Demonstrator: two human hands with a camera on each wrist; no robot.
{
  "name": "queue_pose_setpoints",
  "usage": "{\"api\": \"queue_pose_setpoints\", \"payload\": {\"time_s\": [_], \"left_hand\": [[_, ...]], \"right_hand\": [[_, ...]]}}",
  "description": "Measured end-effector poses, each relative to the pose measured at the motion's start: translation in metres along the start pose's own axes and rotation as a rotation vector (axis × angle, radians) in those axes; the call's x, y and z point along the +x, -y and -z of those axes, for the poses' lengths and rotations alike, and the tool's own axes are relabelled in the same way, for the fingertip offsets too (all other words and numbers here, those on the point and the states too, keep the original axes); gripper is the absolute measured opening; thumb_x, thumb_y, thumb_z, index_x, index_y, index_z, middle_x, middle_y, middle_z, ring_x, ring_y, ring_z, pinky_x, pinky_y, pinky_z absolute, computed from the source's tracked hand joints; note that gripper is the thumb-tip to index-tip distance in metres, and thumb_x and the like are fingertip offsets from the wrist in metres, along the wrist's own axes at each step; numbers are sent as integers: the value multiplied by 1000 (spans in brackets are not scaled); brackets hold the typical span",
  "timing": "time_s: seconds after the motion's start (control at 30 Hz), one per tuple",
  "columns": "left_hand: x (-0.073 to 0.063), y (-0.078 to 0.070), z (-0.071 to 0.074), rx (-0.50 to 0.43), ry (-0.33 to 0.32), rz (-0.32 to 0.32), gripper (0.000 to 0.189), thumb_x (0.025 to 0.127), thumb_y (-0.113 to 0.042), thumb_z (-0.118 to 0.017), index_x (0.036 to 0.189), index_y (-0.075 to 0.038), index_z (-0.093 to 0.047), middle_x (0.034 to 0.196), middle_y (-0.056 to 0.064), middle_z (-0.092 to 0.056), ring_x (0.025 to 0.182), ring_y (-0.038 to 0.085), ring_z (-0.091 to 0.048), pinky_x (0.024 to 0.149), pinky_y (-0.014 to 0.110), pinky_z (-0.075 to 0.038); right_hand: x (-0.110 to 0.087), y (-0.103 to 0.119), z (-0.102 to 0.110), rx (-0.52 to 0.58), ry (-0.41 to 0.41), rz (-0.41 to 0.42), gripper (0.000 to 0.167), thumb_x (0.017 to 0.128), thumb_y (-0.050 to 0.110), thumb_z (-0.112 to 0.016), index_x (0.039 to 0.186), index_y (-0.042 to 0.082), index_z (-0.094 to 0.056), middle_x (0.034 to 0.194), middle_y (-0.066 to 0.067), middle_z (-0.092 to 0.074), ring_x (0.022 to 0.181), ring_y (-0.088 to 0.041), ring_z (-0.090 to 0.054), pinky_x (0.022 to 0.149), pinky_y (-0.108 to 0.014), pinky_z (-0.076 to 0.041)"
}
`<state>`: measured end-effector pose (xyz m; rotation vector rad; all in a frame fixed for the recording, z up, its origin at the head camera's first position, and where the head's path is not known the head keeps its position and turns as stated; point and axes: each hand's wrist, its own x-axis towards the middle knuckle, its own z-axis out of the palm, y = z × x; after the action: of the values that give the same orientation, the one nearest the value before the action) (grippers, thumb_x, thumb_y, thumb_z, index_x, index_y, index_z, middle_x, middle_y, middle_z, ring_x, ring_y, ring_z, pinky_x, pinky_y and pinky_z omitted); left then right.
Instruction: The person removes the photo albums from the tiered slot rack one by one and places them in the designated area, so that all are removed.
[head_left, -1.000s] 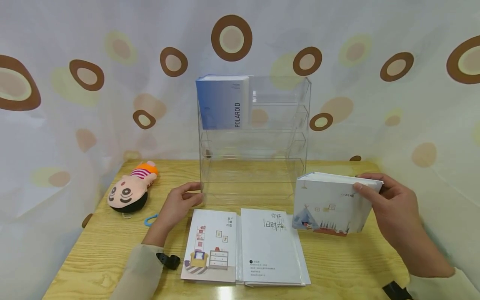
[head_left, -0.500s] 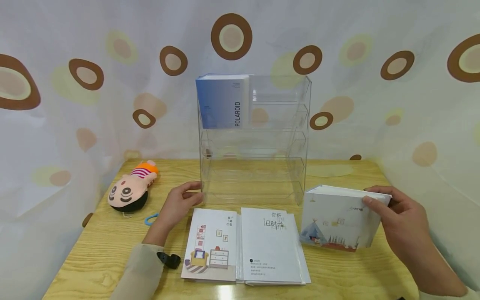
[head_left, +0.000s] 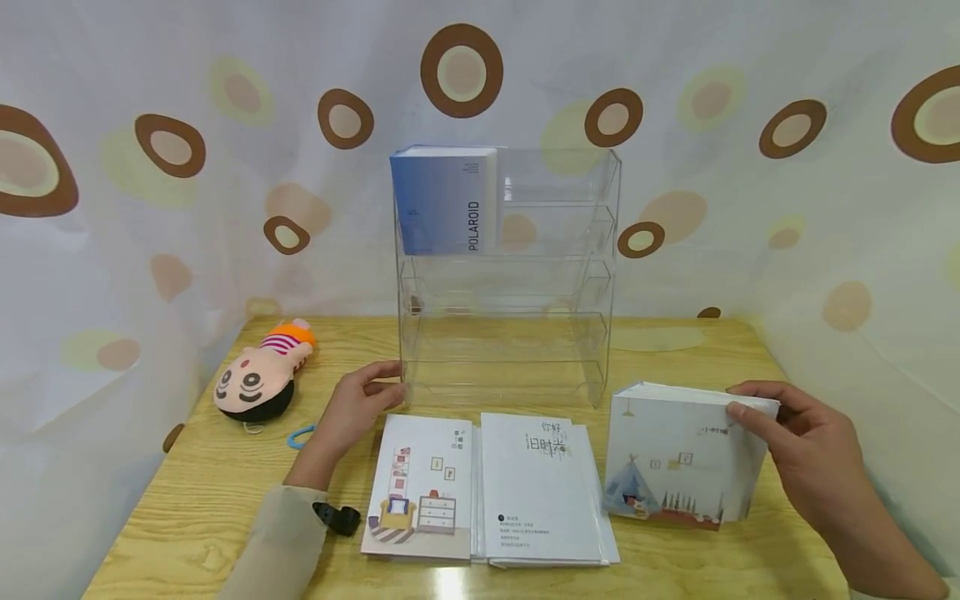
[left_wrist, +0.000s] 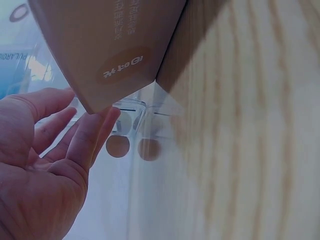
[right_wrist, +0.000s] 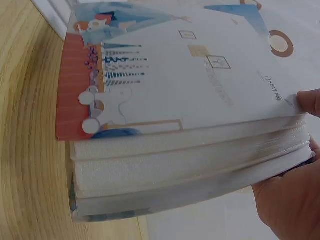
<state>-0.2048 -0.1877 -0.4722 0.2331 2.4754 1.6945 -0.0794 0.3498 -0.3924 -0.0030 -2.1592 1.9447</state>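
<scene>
My right hand holds a thick white photo album by its upper right corner, thumb on the front cover and fingers behind. A blue tent drawing decorates the cover. In the right wrist view the album stands on edge, page block showing, its lower side close to the wooden table. My left hand touches the lower left side of a clear tiered rack with extended fingers. In the left wrist view, a shadowed album's corner overlaps these fingers. A blue POLAROID album stands in the rack's top tier, at left.
Two white albums lie before the rack: one with a yellow-armchair drawing, another with black lettering beside it. A plush doll and a blue ring lie at the left. A patterned sheet surrounds the table.
My right hand has brought the photo album down and slightly right, toward the table's front right. My left hand stays at the rack's side.
</scene>
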Motion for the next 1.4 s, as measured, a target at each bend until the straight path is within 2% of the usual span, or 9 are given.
{"api": "queue_pose_setpoints", "payload": {"time_s": [0.17, 0.3, 0.53, 0.87, 1.13, 1.23, 1.4], "left_hand": [[1, 2, 1, -5, 6, -6, 53, 114, -19, -68, 163, -4, -56, 160, 23, -63, 134, 39, -73, 111, 48, -66], [3, 3, 1, -21, 12, -11, 52, 114, -16, -66, 163, -3, -55, 161, 24, -61, 136, 41, -72, 112, 48, -65], [3, 3, 1, -4, 11, -10, 52, 114, -16, -66, 163, -2, -55, 161, 24, -61, 136, 41, -71, 112, 48, -65], [3, 3, 1, -4, 9, -5, 51, 115, -19, -67, 163, -5, -56, 159, 23, -63, 134, 39, -72, 111, 48, -66], [2, 1, 1, -14, 7, 22, 52, 114, -19, -68, 163, -6, -56, 160, 22, -62, 135, 38, -72, 111, 47, -66], [2, 1, 1, -17, 6, 24, 52, 114, -19, -68, 163, -6, -56, 161, 22, -62, 135, 38, -72, 111, 48, -66], [2, 1, 1, -14, 2, 11, 52, 114, -17, -67, 163, -5, -56, 161, 22, -62, 136, 39, -71, 111, 47, -66]], "right_hand": [[-2, -2, 4, -121, -1, -40, 17, 105, 2, -77, 118, 11, -83, 94, 9, -76, 86, -6, -66, 74, -15, -57], [-3, -3, 5, -173, 0, -65, 16, 105, 5, -77, 118, 12, -84, 93, 9, -76, 84, -6, -68, 73, -15, -58], [-6, -5, 3, -399, 13, -63, 18, 107, 11, -77, 123, 16, -84, 87, 14, -72, 79, -7, -65, 69, -17, -55], [-3, -8, 4, -441, 60, -76, 20, 110, 16, -74, 129, 16, -81, 93, 15, -72, 85, -6, -66, 70, -19, -56], [3, -6, 3, -495, 91, -90, 28, 108, 20, -78, 136, 19, -79, 100, 23, -72, 85, -3, -66, 68, -20, -56], [5, -4, 2, -519, 98, -84, 28, 107, 21, -80, 135, 21, -80, 96, 22, -73, 80, -6, -63, 63, -23, -53], [10, -2, 2, -584, 106, -75, 30, 106, 25, -81, 135, 17, -80, 80, 12, -62, 73, -12, -51, 55, -32, -41]]}}
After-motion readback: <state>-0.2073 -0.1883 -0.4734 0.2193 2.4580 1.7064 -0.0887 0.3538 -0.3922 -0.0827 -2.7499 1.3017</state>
